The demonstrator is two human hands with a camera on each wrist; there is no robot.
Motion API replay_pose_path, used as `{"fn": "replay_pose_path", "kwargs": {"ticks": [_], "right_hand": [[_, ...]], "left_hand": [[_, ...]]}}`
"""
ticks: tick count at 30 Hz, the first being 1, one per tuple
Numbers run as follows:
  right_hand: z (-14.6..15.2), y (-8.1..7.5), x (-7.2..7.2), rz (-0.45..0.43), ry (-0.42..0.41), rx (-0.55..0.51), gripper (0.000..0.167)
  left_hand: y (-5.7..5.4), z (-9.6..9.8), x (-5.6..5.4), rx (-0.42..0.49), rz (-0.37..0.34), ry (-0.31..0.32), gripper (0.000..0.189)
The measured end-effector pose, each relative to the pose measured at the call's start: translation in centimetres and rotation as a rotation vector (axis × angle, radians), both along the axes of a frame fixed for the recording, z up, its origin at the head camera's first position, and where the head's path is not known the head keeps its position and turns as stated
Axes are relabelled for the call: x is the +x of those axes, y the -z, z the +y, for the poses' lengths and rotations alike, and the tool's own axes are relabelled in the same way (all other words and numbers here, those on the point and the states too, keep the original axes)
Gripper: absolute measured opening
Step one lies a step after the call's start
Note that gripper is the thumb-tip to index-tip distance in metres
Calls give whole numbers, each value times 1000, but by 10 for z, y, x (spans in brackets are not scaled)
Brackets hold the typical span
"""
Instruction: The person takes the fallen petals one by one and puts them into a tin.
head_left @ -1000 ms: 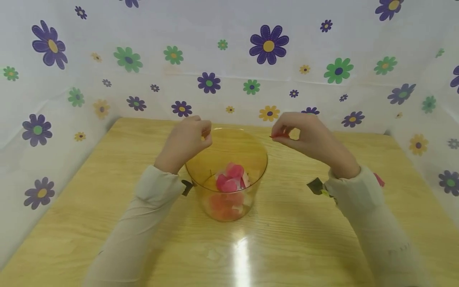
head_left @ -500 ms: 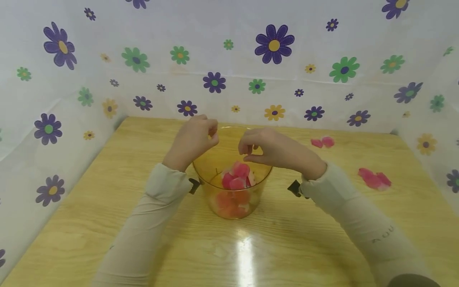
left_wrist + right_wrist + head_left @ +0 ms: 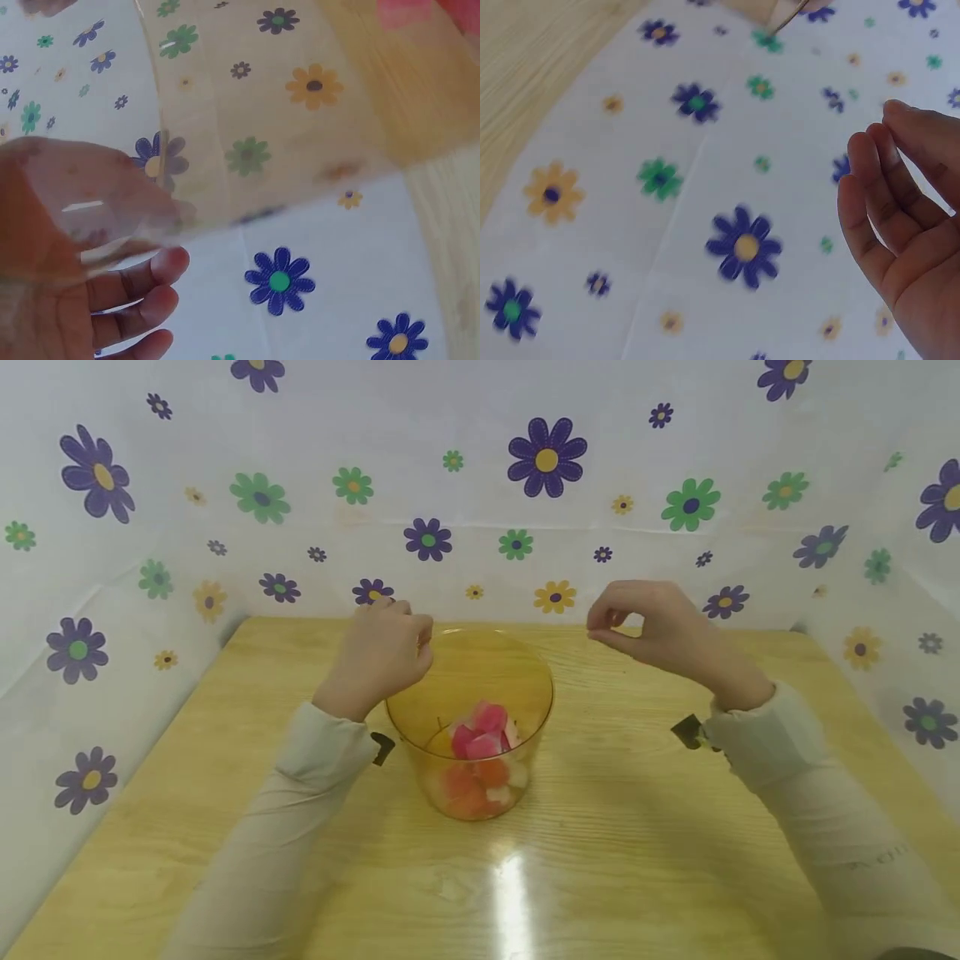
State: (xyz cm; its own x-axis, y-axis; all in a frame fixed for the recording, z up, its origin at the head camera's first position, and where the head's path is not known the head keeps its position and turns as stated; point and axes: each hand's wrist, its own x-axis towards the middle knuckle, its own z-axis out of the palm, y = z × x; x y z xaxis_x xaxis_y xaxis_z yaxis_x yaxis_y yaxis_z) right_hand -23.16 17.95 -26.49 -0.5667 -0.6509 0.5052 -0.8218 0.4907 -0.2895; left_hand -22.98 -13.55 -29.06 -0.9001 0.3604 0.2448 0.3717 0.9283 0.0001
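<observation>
In the head view my left hand (image 3: 378,653) grips the left rim of a clear amber bowl (image 3: 423,768) on the table. In the left wrist view the thumb shows through the tinted wall (image 3: 247,112), with the other fingers on its far side. Inside the bowl lie pink and red petals (image 3: 489,720), with some pale pieces lower down. My right hand (image 3: 667,625) is raised to the right of the bowl, apart from it. Its fingers (image 3: 866,161) are bent loosely towards the thumb, and nothing shows between them in the right wrist view.
A wooden table (image 3: 600,860) carries the bowl. White cloth with printed flowers (image 3: 547,458) stands as a wall behind and at both sides. A dark strap piece sits at each cuff.
My right hand, with a red petal at its fingertips at first, came over the bowl, then moved back right without it. Petals on the right are now hidden behind that arm. The left hand kept its grip.
</observation>
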Motion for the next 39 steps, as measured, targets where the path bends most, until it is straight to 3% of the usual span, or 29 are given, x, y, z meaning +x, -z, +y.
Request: {"fn": "replay_pose_path", "kwargs": {"ticks": [6, 12, 15, 20, 25, 32, 39], "right_hand": [[47, 5, -18, -71, 256, 159, 9], [84, 24, -52, -259, 392, 270, 5], [96, 41, -73, -362, 420, 314, 4], [110, 79, -106, -428, 402, 336, 5], [118, 107, -123, -536, 400, 368, 17], [121, 122, -132, -673, 452, 395, 39], [120, 125, -140, -683, 459, 449, 34]], "left_hand": [[0, -8, 7, 2, 34, 14, 15], [6, -11, 7, 70, 96, 34, 12], [7, -11, 8, 89, 111, 34, 12], [9, -10, 10, 122, 126, 37, 9], [11, -9, 12, 139, 128, 51, 7], [14, -10, 12, 148, 134, 44, 6], [13, -12, 13, 161, 141, 28, 6]]}}
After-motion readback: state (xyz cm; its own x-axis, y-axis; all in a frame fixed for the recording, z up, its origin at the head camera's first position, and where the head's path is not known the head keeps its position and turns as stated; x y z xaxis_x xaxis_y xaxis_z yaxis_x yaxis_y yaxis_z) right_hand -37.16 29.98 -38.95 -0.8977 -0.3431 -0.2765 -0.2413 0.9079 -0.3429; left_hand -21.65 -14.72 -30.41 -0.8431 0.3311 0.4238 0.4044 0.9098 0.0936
